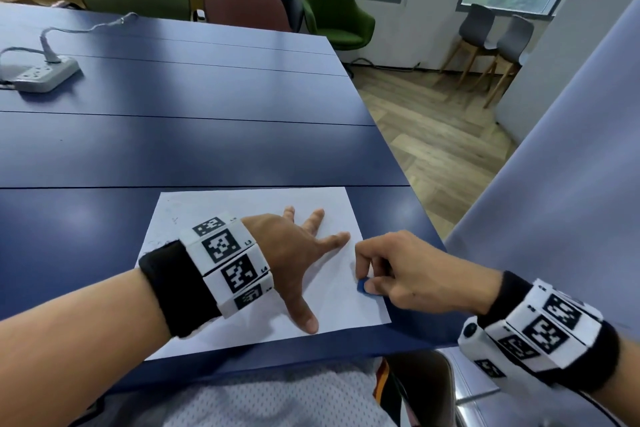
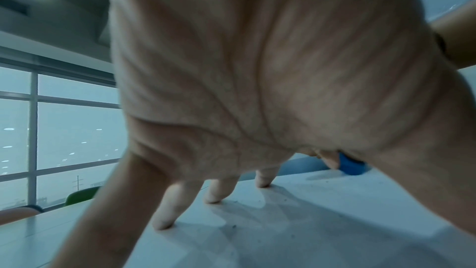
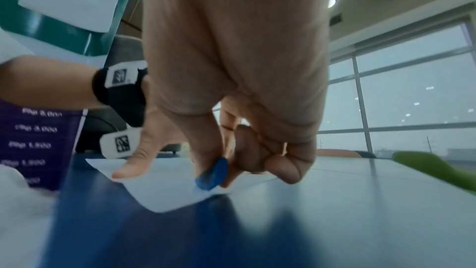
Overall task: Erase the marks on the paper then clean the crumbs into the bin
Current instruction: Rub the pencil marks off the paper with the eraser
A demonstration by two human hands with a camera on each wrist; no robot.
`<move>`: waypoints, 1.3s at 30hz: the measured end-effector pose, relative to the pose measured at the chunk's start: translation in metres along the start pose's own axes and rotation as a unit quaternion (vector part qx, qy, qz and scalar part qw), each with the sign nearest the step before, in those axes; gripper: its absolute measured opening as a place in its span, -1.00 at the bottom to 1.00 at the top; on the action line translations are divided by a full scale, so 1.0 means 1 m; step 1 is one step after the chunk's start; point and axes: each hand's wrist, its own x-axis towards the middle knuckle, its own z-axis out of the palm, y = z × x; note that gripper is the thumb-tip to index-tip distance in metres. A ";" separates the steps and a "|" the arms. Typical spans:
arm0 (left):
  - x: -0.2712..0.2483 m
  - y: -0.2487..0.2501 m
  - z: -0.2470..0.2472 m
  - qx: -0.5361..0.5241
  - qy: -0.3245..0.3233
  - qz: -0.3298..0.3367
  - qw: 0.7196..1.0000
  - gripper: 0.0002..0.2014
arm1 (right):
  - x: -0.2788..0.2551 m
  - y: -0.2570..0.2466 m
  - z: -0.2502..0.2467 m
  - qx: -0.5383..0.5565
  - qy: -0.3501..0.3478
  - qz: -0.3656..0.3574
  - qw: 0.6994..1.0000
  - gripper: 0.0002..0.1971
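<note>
- Nearest the head camera: white mesh fabric over the lap (image 1: 277,402), then black wristbands carrying white blocks printed with black square codes (image 1: 228,263).
- Smooth dark-blue bench (image 1: 207,149) in long panels with thin seams; flat white rectangular paper (image 1: 249,204) lying at its near right corner.
- Left hand (image 1: 294,253) spread flat on the paper, fingers (image 1: 317,218) wide and straight, thumb stretched toward the near edge, holding nothing, just pressing.
- Right hand (image 1: 398,274) curled, thumb and forefinger pinching a small blue eraser (image 1: 363,287) down against the paper's right edge, other fingers tucked.
- Left wrist view only: fine dark crumbs (image 2: 283,201) scattered over the paper, fingertips (image 2: 162,223) planted on the sheet, eraser (image 2: 351,165) glimpsed beyond the palm.
- Right wrist view only: eraser (image 3: 212,174) rounded and worn, touching the sheet near its corner; purple printed panel (image 3: 38,146) with blurred white figures behind.
- Head view only: faint marks near the paper's left side (image 1: 175,220), white power strip (image 1: 41,74) with grey cable far left, upholstered chairs (image 1: 332,10) beyond.
</note>
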 end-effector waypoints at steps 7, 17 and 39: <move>0.001 -0.002 0.003 0.004 0.016 0.005 1.000 0.36 | 0.002 0.002 -0.004 0.015 0.004 0.018 1.000 -0.91; 0.002 -0.005 0.005 0.008 0.030 0.014 0.999 0.38 | 0.015 -0.007 -0.007 -0.002 0.021 0.003 1.000 -0.93; -0.005 -0.009 0.010 0.028 0.123 -0.008 0.992 0.56 | 0.102 -0.003 -0.044 -0.074 0.047 0.037 0.995 -0.93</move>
